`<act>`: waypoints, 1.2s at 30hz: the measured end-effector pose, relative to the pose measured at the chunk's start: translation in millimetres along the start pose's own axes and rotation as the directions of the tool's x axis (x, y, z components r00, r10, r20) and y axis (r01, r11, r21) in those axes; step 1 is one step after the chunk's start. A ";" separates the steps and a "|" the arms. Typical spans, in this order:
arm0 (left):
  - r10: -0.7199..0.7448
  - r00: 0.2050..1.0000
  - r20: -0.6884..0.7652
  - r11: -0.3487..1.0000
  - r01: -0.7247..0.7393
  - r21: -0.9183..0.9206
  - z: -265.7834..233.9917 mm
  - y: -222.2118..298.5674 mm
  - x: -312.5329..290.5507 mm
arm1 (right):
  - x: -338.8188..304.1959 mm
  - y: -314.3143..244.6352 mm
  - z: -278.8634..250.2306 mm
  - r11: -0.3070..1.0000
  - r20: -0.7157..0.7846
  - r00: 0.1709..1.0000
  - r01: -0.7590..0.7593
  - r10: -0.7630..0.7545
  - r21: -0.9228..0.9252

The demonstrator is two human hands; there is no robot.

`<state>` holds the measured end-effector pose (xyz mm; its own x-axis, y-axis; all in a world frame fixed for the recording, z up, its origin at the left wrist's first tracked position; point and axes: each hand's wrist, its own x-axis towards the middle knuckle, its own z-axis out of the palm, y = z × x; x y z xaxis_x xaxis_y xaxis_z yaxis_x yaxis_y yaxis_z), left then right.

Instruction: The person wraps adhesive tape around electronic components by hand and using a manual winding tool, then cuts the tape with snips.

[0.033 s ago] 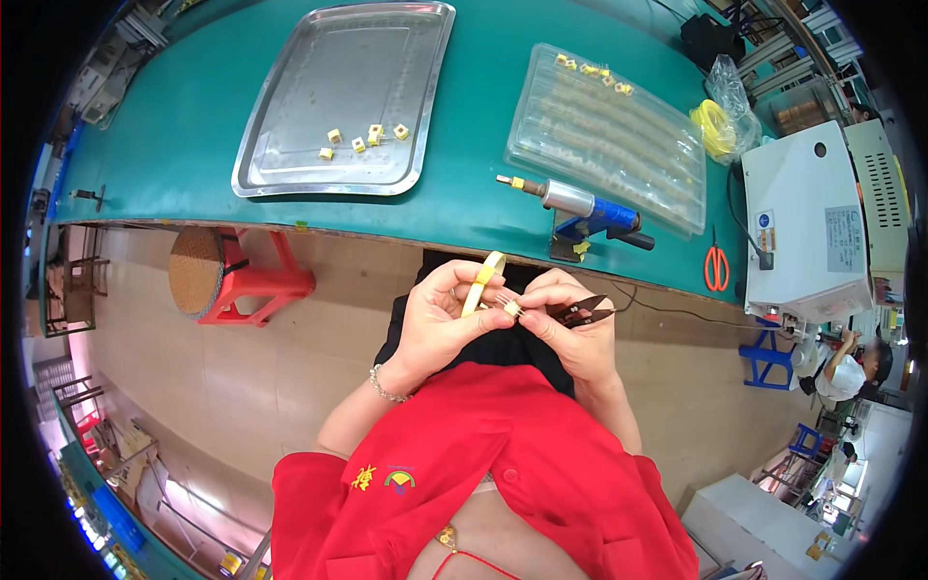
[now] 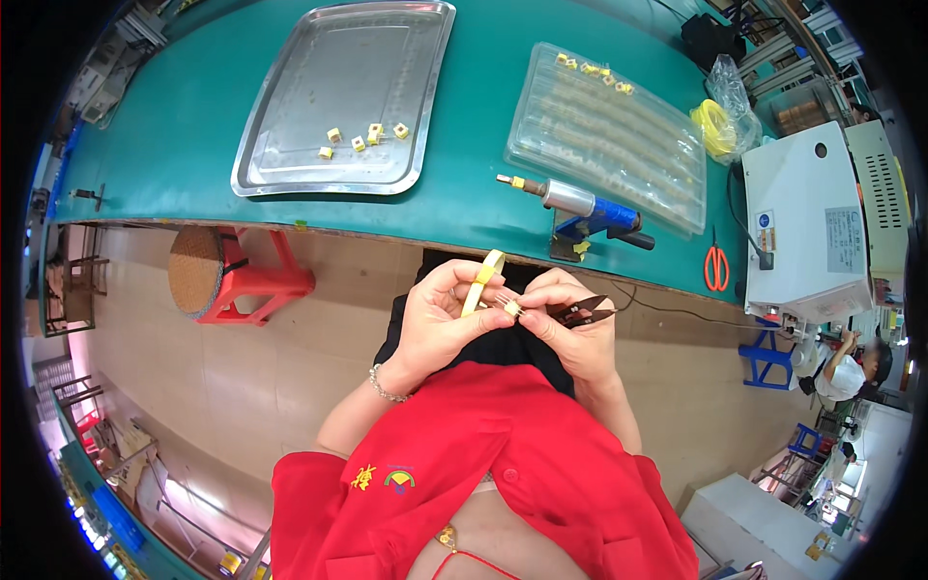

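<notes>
My left hand (image 2: pixel 443 311) is closed, thumb and fingertips pinching a small yellow-and-white coil part (image 2: pixel 511 307) with thin wire leads. A loop of yellow tape (image 2: pixel 482 281) sits on the fingers of that same hand. From the other side, the thumb and forefinger of my right hand (image 2: pixel 572 327) also grip the coil part. Tucked in the right hand is a dark tool with two pointed prongs (image 2: pixel 586 311), like tweezers or snips; its other end is hidden by the fingers. Both hands are in front of the table's near edge.
On the green table (image 2: pixel 474 193) lie a metal tray (image 2: pixel 333 179) and a clear plastic tray (image 2: pixel 609 135), both with several small yellow parts. A blue-and-silver winding tool (image 2: pixel 594 211), orange-handled scissors (image 2: pixel 716 269) and a white machine (image 2: pixel 802 222) stand rightward. A red stool (image 2: pixel 275 280) is left.
</notes>
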<state>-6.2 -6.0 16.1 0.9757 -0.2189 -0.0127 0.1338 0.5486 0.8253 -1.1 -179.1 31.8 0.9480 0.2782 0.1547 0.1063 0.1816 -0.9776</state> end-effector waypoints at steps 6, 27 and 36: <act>0.115 0.993 0.013 0.977 -0.115 0.181 -1.3 0.8 -2.3 | -0.5 0.2 0.1 0.998 -0.032 0.999 0.011 -0.012 -0.055; 0.269 0.952 0.149 0.781 -0.306 0.544 -7.8 -5.4 -1.1 | 4.6 -5.5 -7.8 0.947 -0.002 0.962 -0.267 0.272 0.176; 0.315 0.916 0.248 0.685 -0.400 0.608 -4.8 1.1 2.4 | 2.6 -3.1 -7.9 0.923 0.007 0.958 -0.279 0.287 0.264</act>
<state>-2.9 -2.0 14.2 0.8929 -0.2279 0.3883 -0.4046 -0.0274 0.9141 3.4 -186.4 34.1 0.9363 0.3255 -0.1314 -0.2453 0.3388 -0.9083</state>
